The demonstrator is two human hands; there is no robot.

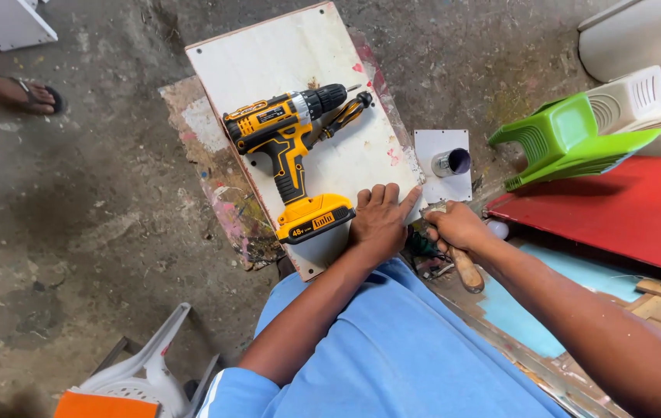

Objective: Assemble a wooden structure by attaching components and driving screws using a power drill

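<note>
My left hand rests flat, fingers together, on the near corner of a white board lying on the ground. My right hand is closed around a wooden-handled tool at the board's right edge; the tool's head is hidden behind the hand. A yellow and black cordless drill lies on the board just left of my left hand. Next to the drill's chuck sits a screwdriver with a black and yellow handle.
A small white square plate with a metal tube fitting lies right of the board. A green plastic stool and red panel are at right. Another person's sandalled foot is at far left. A white chair stands below left.
</note>
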